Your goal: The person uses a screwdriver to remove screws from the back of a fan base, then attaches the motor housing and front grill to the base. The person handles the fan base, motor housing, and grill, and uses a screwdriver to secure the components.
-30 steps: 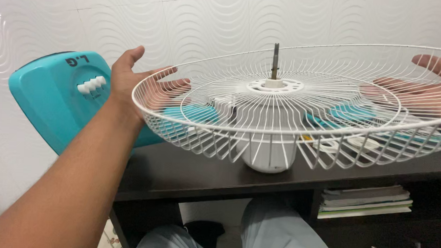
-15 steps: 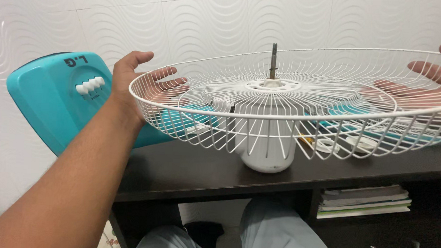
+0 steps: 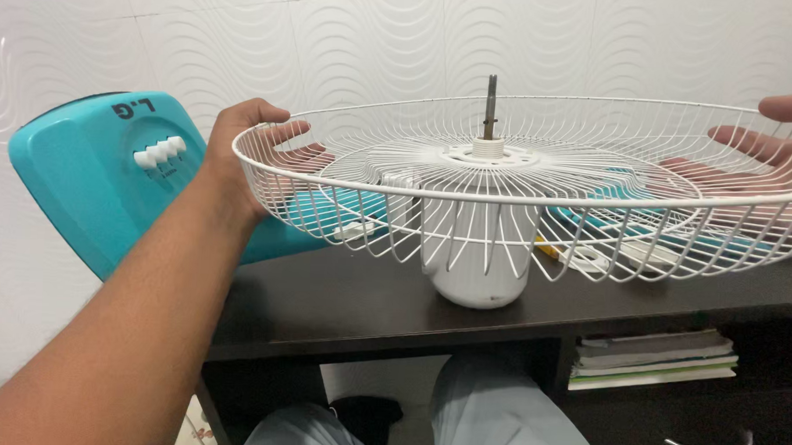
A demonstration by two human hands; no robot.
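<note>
The head view shows one round white wire fan guard [image 3: 537,197], lying open side up like a shallow basket, with one white plastic motor housing [image 3: 480,260] under its centre and one grey metal shaft [image 3: 490,107] standing upright out of the white hub. The housing rests on the dark brown wooden table [image 3: 340,304], so the guard sits above the tabletop, close to the white wavy-tiled wall [image 3: 376,38].

Two hands are on the guard. The left hand [image 3: 245,151] grips the left rim, thumb over the top wire and fingers curled inside the wires. The right hand [image 3: 767,143] is at the far right rim, thumb above the rim and fingers stretched loosely within the guard; it is cut off by the picture's edge, so whether it grips the wire cannot be told.

One turquoise plastic fan base [image 3: 99,177] leans at the left, with four white push buttons [image 3: 157,153] in a row. Through the wires, turquoise fan blades [image 3: 339,207] lie on the table; their number is hard to make out, as are a few small white parts [image 3: 588,255] beside them.

The open shelf under the table holds one stack of papers and books [image 3: 650,359]. The person's grey-trousered knees [image 3: 494,419] show at the bottom.
</note>
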